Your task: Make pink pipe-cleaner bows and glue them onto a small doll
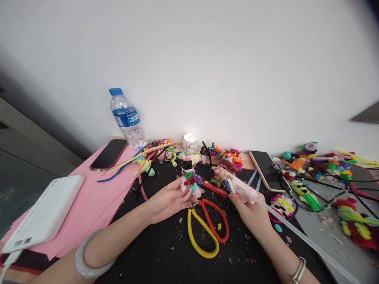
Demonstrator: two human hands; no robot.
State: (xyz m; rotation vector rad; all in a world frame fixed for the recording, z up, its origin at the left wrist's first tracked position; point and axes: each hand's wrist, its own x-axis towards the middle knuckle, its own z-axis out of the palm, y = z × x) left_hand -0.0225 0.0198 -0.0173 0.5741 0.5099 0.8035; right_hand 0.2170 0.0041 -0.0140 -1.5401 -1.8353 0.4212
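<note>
My left hand [167, 203] is closed around a small pipe-cleaner doll [191, 179] with a black hat, green face and pink and teal body, held upright over the black mat [166, 252]. My right hand [251, 213] grips a pale pink glue gun [237, 185], its nozzle pointing left toward the doll, a clear glue stick [302, 236] trailing back from it. Scissors [207, 228] with red and yellow handles lie on the mat just below both hands.
A water bottle [127, 118], a small white cup [189, 143] and several colourful pipe-cleaner figures [227, 157] line the wall. Phones lie at the left [109, 154] and right [265, 167]. Pink paper [89, 205] and a white box [44, 213] sit left; more figures and cables [322, 173] right.
</note>
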